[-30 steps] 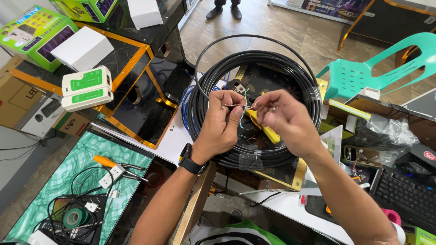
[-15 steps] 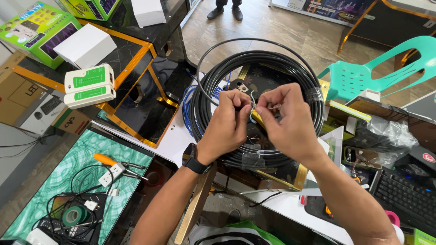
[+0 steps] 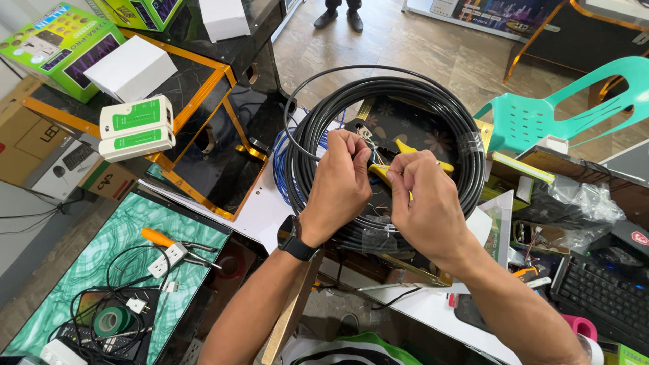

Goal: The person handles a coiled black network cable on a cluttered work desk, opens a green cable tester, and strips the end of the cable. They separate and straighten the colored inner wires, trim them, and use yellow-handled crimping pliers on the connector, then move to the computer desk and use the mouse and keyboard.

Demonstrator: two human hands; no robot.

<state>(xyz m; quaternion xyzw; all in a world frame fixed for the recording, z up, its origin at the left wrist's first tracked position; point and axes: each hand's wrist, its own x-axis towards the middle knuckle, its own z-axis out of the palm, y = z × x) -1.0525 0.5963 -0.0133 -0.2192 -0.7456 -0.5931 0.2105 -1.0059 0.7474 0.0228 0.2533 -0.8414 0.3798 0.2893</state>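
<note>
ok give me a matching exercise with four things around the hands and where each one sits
Things:
1. black cable coil
2. green and white tester
3. green tape roll
4. turquoise plastic chair

Places:
A. on the green patterned surface at lower left
B. on the floor at upper right
C. on the black glass table with orange edging, at left
D. ringed around both hands in the middle

Pairs: 1-D, 2-C, 3-A, 4-B

The left hand and right hand meet over the coil, pinching thin wires beside a yellow-handled tool.
</note>
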